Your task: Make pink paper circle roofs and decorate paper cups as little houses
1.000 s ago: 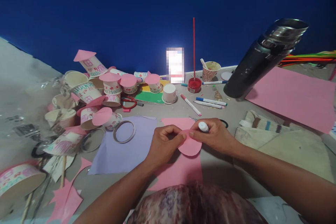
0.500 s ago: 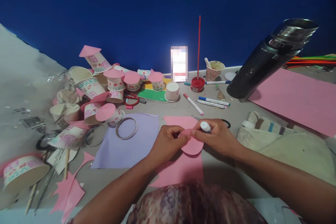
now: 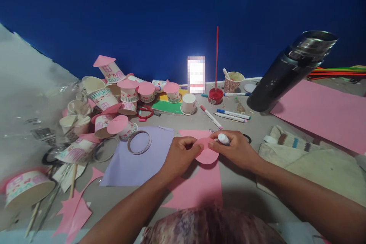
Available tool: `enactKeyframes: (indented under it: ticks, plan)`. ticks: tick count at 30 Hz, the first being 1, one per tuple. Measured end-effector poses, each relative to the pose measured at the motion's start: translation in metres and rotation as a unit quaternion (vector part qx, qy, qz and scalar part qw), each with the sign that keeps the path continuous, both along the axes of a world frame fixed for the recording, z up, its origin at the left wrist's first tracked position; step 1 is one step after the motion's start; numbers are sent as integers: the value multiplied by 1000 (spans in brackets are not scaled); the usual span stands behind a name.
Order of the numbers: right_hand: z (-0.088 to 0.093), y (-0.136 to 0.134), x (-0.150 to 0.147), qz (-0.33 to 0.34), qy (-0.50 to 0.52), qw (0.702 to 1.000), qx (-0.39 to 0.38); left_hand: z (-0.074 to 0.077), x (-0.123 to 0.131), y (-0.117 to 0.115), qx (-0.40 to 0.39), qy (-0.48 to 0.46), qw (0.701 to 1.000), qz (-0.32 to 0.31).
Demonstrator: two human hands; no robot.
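My left hand (image 3: pixel 180 155) pinches the left edge of a pink paper circle (image 3: pixel 206 154), fingers closed on it. My right hand (image 3: pixel 236 148) meets it from the other side, thumb and forefinger on the circle's upper right rim, while the same hand is wrapped around a white glue stick (image 3: pixel 223 138) lying along the fingers. The circle sits between both hands, equally near each, held just above a pink paper sheet (image 3: pixel 197 190) on the table (image 3: pixel 251 126). A lilac sheet (image 3: pixel 137 160) lies to the left.
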State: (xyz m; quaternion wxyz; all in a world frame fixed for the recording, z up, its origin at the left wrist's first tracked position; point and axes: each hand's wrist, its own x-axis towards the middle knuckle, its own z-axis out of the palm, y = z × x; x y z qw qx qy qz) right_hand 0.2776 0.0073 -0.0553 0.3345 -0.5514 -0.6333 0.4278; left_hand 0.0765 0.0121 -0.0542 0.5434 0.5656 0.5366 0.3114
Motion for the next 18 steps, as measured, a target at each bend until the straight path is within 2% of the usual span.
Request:
enactKeyframes:
  ticks: [6, 9, 13, 16, 18]
  plan:
    - [2, 2, 1, 4, 15, 1000, -1, 8, 0, -3, 47, 13, 999, -2]
    - [1, 4, 1, -49, 25, 998, 19, 10, 0, -4, 12, -104, 995, -3]
    - [0, 7, 0, -101, 32, 994, 26, 6, 1, -6, -93, -294, 951, -27]
    - [1, 5, -2, -100, 28, 994, 27, 2, 6, -8, -144, -360, 921, -26]
    - [1, 3, -4, -89, 22, 995, 27, 1, 9, -9, -167, -374, 912, -6]
